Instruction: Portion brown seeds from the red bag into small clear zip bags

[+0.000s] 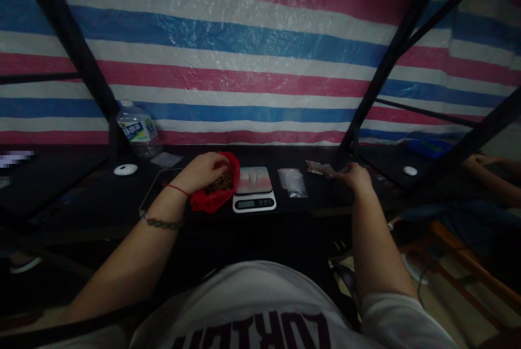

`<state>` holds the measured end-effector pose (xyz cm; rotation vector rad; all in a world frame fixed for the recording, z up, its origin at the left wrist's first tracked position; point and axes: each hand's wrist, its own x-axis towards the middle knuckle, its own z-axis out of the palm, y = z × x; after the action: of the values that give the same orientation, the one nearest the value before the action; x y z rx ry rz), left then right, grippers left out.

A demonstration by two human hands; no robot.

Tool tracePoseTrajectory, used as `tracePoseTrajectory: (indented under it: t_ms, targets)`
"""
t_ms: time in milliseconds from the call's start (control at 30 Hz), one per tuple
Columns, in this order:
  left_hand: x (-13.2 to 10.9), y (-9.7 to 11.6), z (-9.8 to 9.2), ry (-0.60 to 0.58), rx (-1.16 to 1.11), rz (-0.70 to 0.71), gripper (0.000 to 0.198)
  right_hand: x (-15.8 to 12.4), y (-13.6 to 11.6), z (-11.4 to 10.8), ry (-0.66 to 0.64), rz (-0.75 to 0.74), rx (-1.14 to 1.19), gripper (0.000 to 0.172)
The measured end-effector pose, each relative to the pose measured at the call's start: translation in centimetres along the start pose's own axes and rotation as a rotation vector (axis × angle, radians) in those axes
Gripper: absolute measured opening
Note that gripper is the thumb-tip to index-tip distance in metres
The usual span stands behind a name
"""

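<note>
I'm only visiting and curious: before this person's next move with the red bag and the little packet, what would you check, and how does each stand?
1. Left hand inside the red bag: ok, fingers are in its open mouth.
2. Right hand on the small filled packet: ok, fingertips touch its end.
3. Scale platform free: ok, nothing rests on it.
4. Scale display reading: cannot tell, too dim.
5. Empty clear bags within reach: ok, lying right of the scale.
6. Water bottle clear of the hands: ok, standing far left.

Dim, underexposed foreground; brighter striped tarp [244, 50] behind; bowed, fisheye-distorted edges.
</note>
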<state>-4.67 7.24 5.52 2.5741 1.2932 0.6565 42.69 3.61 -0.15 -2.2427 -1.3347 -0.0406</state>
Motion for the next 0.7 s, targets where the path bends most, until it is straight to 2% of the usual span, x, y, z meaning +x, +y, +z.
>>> tracePoseTrajectory:
  t_ms: [67, 133, 267, 300, 367, 433, 533, 600, 700]
  targets:
    - [-0.4, 1.6, 0.4, 0.078, -0.173, -0.016, 0.033, -1.4, -3.9, -1.1, 0.047, -0.114, 0.054, 0.065]
    - [-0.8, 3.3, 1.4, 0.073, -0.395, -0.01, 0.04, -4.0, -8.8, -1.6, 0.051, -0.309, 0.167, 0.068]
    - [-1.5, 5.7, 3.9, 0.036, -0.709, -0.029, 0.057, -10.8, -17.9, -1.0, -0.144, -0.832, 0.458, 0.062]
    - [-1.6, 5.8, 4.3, 0.027, -0.761, -0.031, 0.057, -12.1, -19.4, -0.7, -0.193, -0.94, 0.521, 0.061]
    - [-1.9, 5.6, 4.6, 0.033, -0.823, -0.055, 0.051, -14.0, -21.2, -0.2, -0.223, -1.046, 0.617, 0.062]
    - [-2.1, 4.9, 4.2, 0.064, -0.843, -0.074, 0.044, -14.5, -21.9, 0.1, -0.26, -1.041, 0.693, 0.066]
    - [-2.5, 3.8, 2.9, 0.021, -0.792, -0.05, 0.041, -14.1, -21.7, 0.4, -0.408, -0.88, 0.814, 0.064]
    - [-2.8, 3.3, 2.0, -0.075, -0.68, -0.026, 0.04, -13.6, -21.4, 0.7, -0.52, -0.775, 0.877, 0.049]
    - [-3.3, 3.2, 1.1, -0.229, -0.501, 0.041, 0.038, -13.3, -20.8, 1.1, -0.671, -0.74, 0.868, 0.027]
